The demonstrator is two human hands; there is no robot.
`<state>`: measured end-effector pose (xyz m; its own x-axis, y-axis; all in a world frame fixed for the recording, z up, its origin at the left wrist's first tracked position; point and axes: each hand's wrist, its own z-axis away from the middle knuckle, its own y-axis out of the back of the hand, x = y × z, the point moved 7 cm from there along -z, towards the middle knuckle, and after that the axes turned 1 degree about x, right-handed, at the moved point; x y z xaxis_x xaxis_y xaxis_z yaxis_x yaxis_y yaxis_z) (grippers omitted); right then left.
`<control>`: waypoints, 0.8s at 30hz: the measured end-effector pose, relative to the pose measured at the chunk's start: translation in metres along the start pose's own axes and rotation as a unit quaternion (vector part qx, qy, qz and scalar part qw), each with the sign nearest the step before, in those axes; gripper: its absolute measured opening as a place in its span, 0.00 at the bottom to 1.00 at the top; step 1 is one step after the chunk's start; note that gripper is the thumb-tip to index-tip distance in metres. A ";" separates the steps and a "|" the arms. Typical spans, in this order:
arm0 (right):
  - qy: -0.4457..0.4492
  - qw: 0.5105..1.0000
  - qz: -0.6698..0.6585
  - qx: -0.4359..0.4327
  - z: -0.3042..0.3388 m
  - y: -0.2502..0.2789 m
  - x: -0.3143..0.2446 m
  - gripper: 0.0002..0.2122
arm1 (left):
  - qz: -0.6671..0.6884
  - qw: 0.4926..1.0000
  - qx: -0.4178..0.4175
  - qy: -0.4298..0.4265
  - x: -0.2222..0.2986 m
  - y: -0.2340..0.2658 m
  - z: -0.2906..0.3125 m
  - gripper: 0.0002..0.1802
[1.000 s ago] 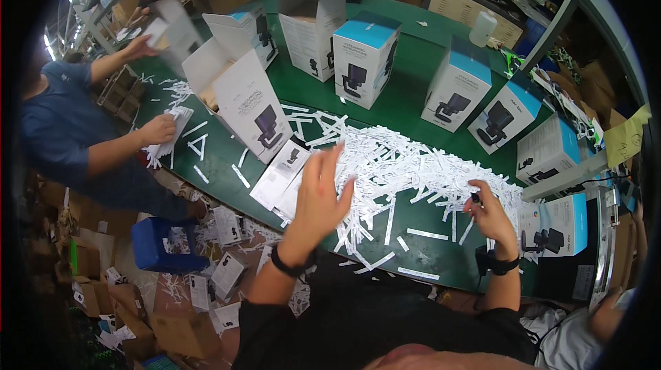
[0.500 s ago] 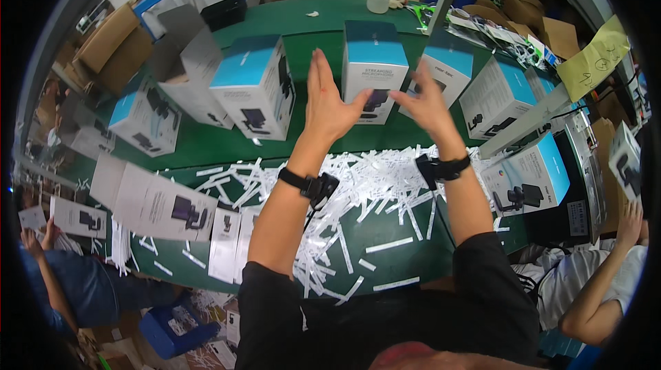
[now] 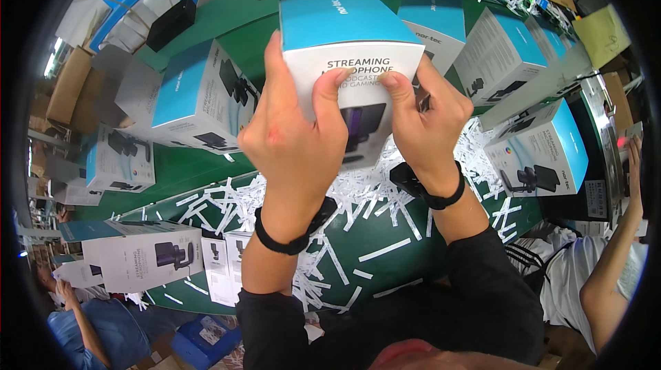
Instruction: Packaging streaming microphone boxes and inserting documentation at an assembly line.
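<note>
Both my hands grip a white carton with a blue top and a picture of a dark microphone on its front, lifted over the bench. My left hand clasps its left side, thumb pressed on the front face. On the opposite side my right hand holds it, thumb also on the front. A similar carton stands just behind my right hand. To the left of my left hand is another blue-topped carton. White paper strips lie heaped below my hands.
More cartons stand along the green bench, including one at right and one at lower left. A metal post rises on the right. Co-workers' arms show at both sides. A blue bin sits below.
My hands, apart and empty around the standing carton before, have closed on it. It has come up and nearer to me. The head view has shifted slightly.
</note>
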<state>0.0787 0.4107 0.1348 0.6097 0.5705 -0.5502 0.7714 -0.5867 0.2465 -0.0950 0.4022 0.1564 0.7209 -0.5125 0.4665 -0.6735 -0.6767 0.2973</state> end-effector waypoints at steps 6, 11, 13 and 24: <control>0.057 0.998 0.036 0.012 -0.001 0.041 -0.033 0.19 | -0.006 0.999 -0.013 0.030 0.034 0.023 0.011 0.29; 0.068 0.998 0.013 0.004 0.010 0.061 -0.045 0.22 | -0.013 1.000 -0.015 0.014 0.061 0.041 0.017 0.30; 0.059 0.998 0.029 -0.016 0.015 0.073 -0.052 0.23 | -0.006 1.000 -0.014 0.011 0.069 0.046 0.023 0.30; 0.031 0.996 -0.087 0.004 0.030 0.107 -0.071 0.20 | -0.113 0.992 0.011 -0.059 0.122 0.084 0.041 0.37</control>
<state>0.1125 0.2899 0.1762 0.4771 0.6986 -0.5332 0.8652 -0.4797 0.1457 -0.0569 0.2613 0.2044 0.8680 -0.4041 0.2887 -0.4899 -0.7920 0.3643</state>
